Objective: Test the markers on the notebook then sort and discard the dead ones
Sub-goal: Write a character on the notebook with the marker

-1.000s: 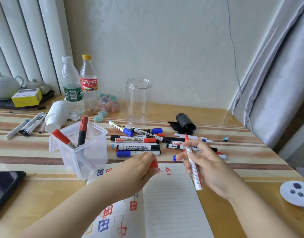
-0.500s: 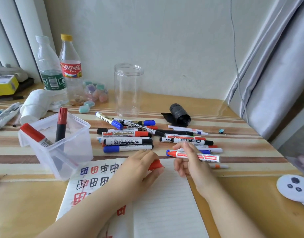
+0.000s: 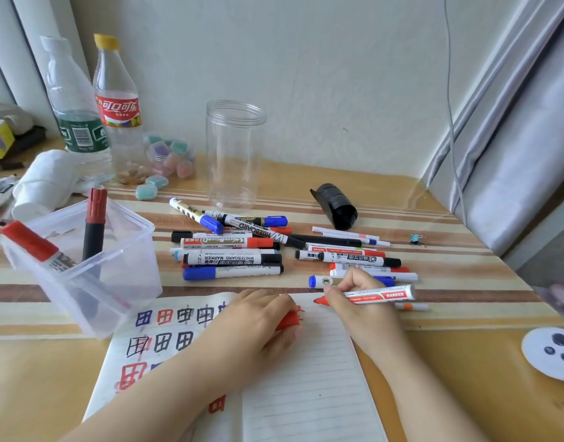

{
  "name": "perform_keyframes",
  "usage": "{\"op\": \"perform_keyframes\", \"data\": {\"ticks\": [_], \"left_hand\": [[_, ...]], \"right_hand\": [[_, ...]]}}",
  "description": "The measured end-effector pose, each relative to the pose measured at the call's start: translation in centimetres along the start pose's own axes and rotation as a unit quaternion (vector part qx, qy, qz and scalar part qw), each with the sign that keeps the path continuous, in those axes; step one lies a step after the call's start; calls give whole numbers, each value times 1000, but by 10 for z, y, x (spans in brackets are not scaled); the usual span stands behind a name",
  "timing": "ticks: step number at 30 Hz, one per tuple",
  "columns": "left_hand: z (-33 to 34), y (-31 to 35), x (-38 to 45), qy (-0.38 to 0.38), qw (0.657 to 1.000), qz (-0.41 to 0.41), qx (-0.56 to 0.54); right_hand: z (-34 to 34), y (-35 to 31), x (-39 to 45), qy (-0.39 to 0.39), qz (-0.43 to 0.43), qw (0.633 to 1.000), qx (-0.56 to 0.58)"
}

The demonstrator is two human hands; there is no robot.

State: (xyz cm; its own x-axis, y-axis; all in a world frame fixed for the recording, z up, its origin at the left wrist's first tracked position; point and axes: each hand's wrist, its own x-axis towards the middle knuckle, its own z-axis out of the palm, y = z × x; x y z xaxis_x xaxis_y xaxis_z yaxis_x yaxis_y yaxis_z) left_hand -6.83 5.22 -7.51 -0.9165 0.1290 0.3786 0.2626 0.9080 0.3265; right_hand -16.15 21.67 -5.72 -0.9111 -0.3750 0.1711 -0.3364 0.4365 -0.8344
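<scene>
A loose pile of markers (image 3: pixel 232 250) is lying at mid-frame on the striped bench (image 3: pixel 449 269), directly behind the open notebook (image 3: pixel 306 378) at lower centre. A clear square plastic bin (image 3: pixel 114 282) is standing at left, just beside the notebook's upper left corner, with two red-capped markers (image 3: pixel 94 224) leaning inside it. A clear cylindrical jar (image 3: pixel 234 154) is standing upright behind the pile; two plastic bottles (image 3: pixel 114 106) are standing at upper left. A black roll (image 3: pixel 336 205) is lying to the right of the jar.

The notebook's left page is carrying red, blue and black characters; the right page is lined and unmarked where visible.

The left hand (image 3: pixel 258 327) is resting on the notebook, its grip curling round a red cap (image 3: pixel 288 320). The right hand (image 3: pixel 360 298) is pinching a white-barrelled red marker (image 3: pixel 379 295), barrel near horizontal, red tip pointing left and sitting at the top edge of the right page.
</scene>
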Motion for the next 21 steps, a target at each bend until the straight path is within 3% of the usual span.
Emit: {"op": "perform_keyframes", "data": {"ticks": [21], "left_hand": [[-2, 3, 0, -3, 1000, -13, -19]], "right_hand": [[1, 2, -2, -12, 2, 1000, -8]]}}
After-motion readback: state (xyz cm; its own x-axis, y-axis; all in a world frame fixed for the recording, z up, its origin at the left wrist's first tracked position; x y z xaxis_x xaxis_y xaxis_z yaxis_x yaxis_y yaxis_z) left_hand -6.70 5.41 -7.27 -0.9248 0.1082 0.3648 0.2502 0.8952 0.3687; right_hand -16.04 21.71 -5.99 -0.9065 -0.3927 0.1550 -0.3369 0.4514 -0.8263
